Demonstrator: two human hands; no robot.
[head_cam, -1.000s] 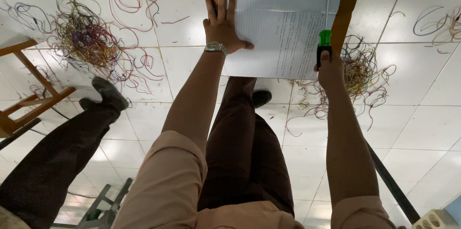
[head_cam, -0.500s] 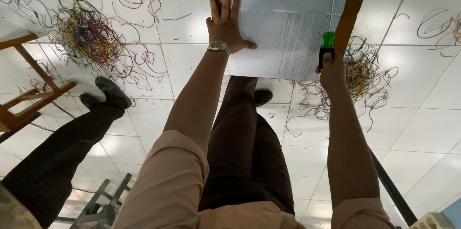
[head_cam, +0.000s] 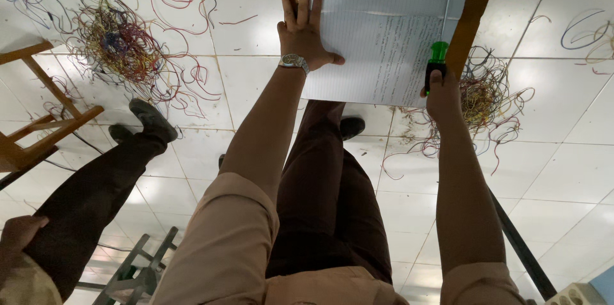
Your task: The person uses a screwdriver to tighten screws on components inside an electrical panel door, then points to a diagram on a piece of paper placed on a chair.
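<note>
A large white sheet of paper with fine printed lines lies on an orange-brown board at the top of the view. My left hand presses flat on the sheet's left part, fingers spread, a metal watch on the wrist. My right hand grips a screwdriver with a green and black handle, its thin shaft lying over the paper's right side. My brown trousers and black shoes show below on the white tiled floor.
Tangled heaps of coloured wire lie on the tiles at the left and at the right. Another person's dark-trousered leg and shoe stand at the left, near a wooden stool frame. A metal frame sits bottom left.
The view has shifted slightly. My left hand stays flat on the paper and my right hand keeps holding the screwdriver in much the same place.
</note>
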